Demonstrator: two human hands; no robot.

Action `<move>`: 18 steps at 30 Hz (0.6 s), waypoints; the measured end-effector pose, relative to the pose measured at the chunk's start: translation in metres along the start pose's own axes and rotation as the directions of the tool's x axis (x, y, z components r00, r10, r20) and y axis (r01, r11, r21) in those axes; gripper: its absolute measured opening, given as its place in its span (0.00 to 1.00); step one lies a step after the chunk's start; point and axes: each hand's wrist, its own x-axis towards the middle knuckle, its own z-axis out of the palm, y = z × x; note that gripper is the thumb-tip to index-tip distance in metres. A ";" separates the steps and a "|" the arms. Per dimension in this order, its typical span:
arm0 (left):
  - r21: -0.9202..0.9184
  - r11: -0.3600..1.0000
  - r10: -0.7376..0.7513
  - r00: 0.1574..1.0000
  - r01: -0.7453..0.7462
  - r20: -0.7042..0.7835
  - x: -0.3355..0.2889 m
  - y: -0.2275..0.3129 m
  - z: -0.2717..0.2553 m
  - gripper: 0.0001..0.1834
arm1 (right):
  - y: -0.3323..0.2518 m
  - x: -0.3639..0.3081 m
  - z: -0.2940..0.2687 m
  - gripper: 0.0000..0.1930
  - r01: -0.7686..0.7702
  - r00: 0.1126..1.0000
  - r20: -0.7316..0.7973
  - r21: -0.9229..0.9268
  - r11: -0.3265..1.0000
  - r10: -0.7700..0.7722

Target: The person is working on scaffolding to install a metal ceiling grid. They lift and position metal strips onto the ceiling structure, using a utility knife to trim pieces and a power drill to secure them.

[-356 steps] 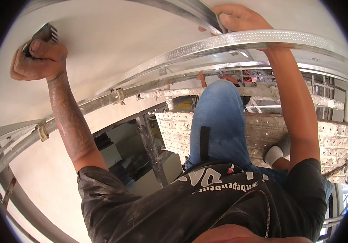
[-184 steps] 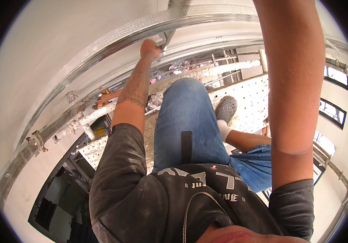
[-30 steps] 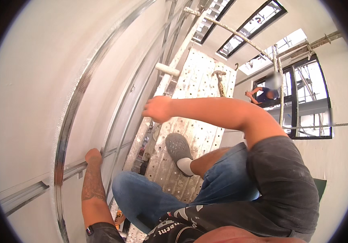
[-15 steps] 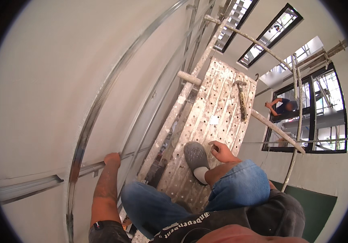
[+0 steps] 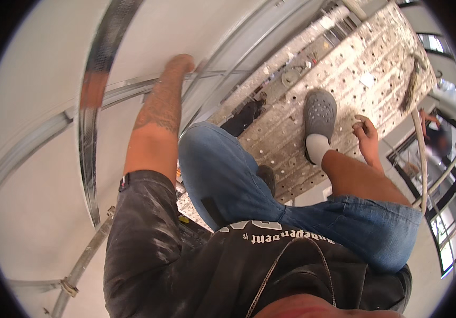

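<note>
My left hand (image 5: pixel 180 62) is stretched out to the wall frame at the upper left, closed around a thin horizontal metal channel (image 5: pixel 124 91); its fingertips are hidden. My right hand (image 5: pixel 365 130) hovers over the perforated metal platform (image 5: pixel 286 124), beside my right foot in a grey clog (image 5: pixel 321 111). Its fingers are loosely bent and apart, with nothing visible in them. Farther off on the platform lies a hammer (image 5: pixel 412 82) with a worn handle. A small white square (image 5: pixel 367 80) lies nearer than the hammer.
A broad curved-looking metal stud (image 5: pixel 94 90) stands close to my left arm. Dark cloth-like stuff (image 5: pixel 245 116) and a round pale object (image 5: pixel 290 78) show in the gap beside the platform. Scaffold poles (image 5: pixel 423 159) run along the right; another person (image 5: pixel 436 135) is beyond, near the windows.
My view has turned left and down, so the platform and hammer appear farther right. My left hand stays at the metal channel; my right hand remains beside the clog.
</note>
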 end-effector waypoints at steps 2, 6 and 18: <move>0.024 0.999 -0.039 0.998 0.037 0.051 0.023 -0.035 0.026 0.21 | -0.005 0.006 0.011 0.17 -0.028 0.998 0.047 -0.028 0.999 0.029; -0.006 0.991 -0.136 0.989 0.137 0.056 0.029 -0.003 0.026 0.20 | -0.002 0.000 0.018 0.16 -0.163 0.986 0.037 0.022 0.986 0.162; -0.375 0.896 -0.174 0.964 0.239 0.199 0.009 -0.002 0.017 0.21 | -0.022 0.014 0.014 0.18 -0.213 0.974 0.120 0.172 0.962 0.194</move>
